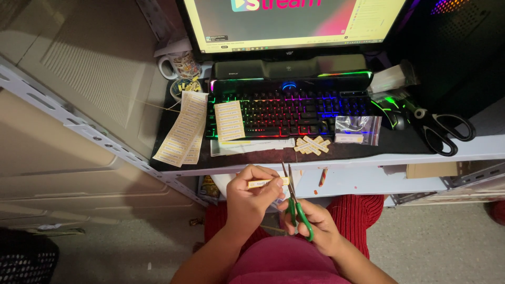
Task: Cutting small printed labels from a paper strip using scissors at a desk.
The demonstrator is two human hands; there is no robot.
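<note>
Desk [368, 158] edge: clear bag [357, 130] with label right of keyboard [286, 108]. Below keyboard, paper strip [265, 183] pinched by left hand [251, 199]; green scissors [295, 206] gripped by right hand [315, 226].

Backlit computer keyboard [286, 108] sits on black desk mat [400, 142], in front of flat monitor [294, 23]. Printed paper label sheets [184, 129] lie to its left, ceramic mug [179, 66] behind them. Clear plastic bag [357, 130] lies to its right, black-handled scissors [444, 131] farther right. Small cut paper strips [311, 145] lie before it.
</note>
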